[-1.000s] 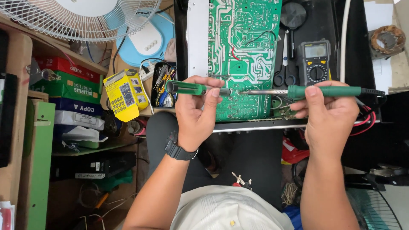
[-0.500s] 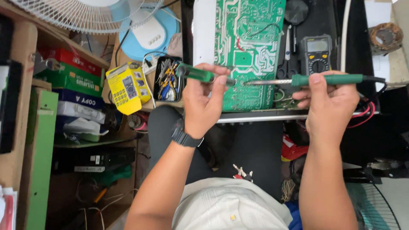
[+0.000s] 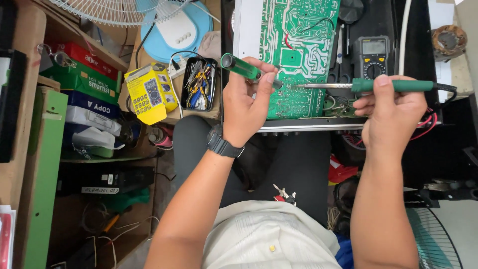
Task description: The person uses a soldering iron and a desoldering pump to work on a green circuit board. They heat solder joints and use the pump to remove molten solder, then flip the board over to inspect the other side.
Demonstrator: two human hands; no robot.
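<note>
Over the green circuit board [image 3: 298,55], which is lying on a dark bench with its solder side up, the left hand [image 3: 246,107] is gripping a green-handled tool [image 3: 246,69] with fingers curled around it, its tip pointing at the board's lower middle. Opposite it, the right hand [image 3: 393,112] is closing around a green-handled soldering iron [image 3: 383,85], whose metal tip is reaching leftward to nearly the same spot, while a dark multimeter [image 3: 372,55] is sitting just beyond the iron and a yellow multimeter box [image 3: 149,92] is resting well apart at the left.

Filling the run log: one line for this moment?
left hand: grips green-handled tool | right hand: grips soldering iron | tips over circuit board
</note>
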